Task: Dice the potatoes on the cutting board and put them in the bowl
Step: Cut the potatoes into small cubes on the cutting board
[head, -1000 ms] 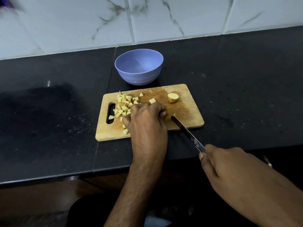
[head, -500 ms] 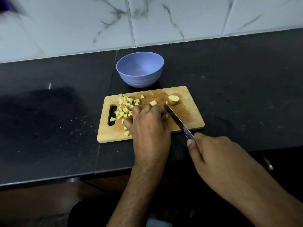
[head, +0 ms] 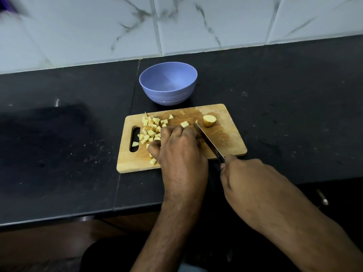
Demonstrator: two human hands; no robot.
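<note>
A wooden cutting board (head: 231,140) lies on the black counter. Several pale potato dice (head: 150,130) are heaped on its left half, and an uncut potato end (head: 209,120) sits near its far right. My left hand (head: 180,152) is curled over the board's middle, fingers pressed down on a potato piece that it hides. My right hand (head: 249,183) grips the handle of a knife (head: 208,141), whose blade lies just right of my left fingers with its tip beside the potato end. An empty lilac bowl (head: 168,83) stands just beyond the board.
The black counter (head: 294,114) runs to a white marble-tiled wall (head: 196,26) behind. Its front edge passes under my forearms. A small metal knob (head: 322,197) shows below the counter at the right.
The knife has slid forward across the board, from its near edge up alongside my left fingers, tip now by the potato end. My right hand followed toward the board; my left hand stayed put.
</note>
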